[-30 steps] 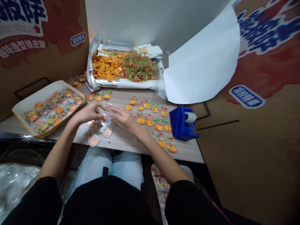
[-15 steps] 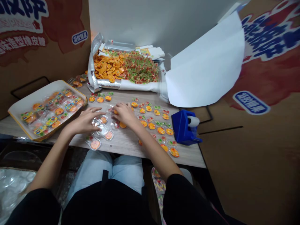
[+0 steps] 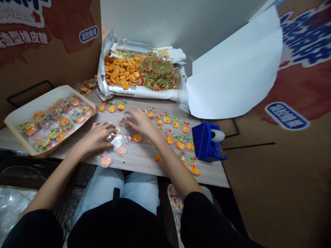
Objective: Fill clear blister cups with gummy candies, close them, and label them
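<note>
Wood-grain table point(image 3: 139, 165) boxed in by printed cardboard panels point(image 3: 51, 41), with a curled white paper sheet point(image 3: 232, 72) on my right. At the back, an open foil bag point(image 3: 121, 90) holds a big heap of orange and green gummy candies point(image 3: 144, 70). My left hand point(image 3: 98, 137) is loosely curled, fingers point(image 3: 111, 126) resting on a clear plastic blister shell point(image 3: 116, 140), ring on one finger; can't tell if it's actually gripping. My right hand point(image 3: 139, 121) is curved palm-down, fingertips point(image 3: 128, 119) on a small clear blister point(image 3: 121, 121); grip unclear there too. Right by my hands, an orange candy blister point(image 3: 137, 137) lies on the table, and a pink-orange filled shell point(image 3: 106, 160) sits closer to the front edge. Loose rows of filled candy blisters point(image 3: 176, 136) spread out to the right, up to a blue tape dispenser point(image 3: 207, 142). White tray point(image 3: 43, 100) with an orange edge, packed with blisters, sits to my left.
</note>
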Motion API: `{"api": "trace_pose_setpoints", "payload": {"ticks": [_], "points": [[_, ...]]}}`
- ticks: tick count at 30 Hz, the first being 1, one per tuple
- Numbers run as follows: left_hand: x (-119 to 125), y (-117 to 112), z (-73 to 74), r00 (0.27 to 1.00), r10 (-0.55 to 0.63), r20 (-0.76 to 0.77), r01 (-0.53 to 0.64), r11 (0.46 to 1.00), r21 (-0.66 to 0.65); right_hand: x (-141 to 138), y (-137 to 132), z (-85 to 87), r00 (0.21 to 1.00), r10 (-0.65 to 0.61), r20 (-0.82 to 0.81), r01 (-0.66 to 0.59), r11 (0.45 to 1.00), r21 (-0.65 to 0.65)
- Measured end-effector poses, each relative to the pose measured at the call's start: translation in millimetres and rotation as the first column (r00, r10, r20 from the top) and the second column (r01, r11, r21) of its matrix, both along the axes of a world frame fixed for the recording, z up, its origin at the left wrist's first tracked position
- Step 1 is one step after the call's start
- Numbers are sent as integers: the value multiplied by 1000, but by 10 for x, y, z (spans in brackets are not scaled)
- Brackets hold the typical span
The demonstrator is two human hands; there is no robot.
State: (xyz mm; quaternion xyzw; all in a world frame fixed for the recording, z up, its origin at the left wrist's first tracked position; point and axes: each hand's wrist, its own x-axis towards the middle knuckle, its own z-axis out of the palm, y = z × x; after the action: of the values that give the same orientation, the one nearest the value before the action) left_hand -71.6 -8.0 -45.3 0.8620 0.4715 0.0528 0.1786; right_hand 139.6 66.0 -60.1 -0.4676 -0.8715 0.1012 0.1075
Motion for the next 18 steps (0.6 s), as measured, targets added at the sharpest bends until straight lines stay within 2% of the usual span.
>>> {"api": "trace_pose_setpoints", "payload": {"ticks": [5,8,15,18], "points": [[-94,16,16,990,50,134,-52,999,12,-145,-84,-193,990,48,135,-47,999,-7],[-159,34,-9,972,64,225,-72,997,27,-176,-105,-250,985,62,158,-61,998,-14],[-221,-60,-36,947,130,295,-137,991,5,-141,-94,-330,994,109,20,-110,992,58],[-233,-100,-16,944,143,298,-145,989,-14,-87,-65,-399,988,137,-66,-137,991,0]]}}
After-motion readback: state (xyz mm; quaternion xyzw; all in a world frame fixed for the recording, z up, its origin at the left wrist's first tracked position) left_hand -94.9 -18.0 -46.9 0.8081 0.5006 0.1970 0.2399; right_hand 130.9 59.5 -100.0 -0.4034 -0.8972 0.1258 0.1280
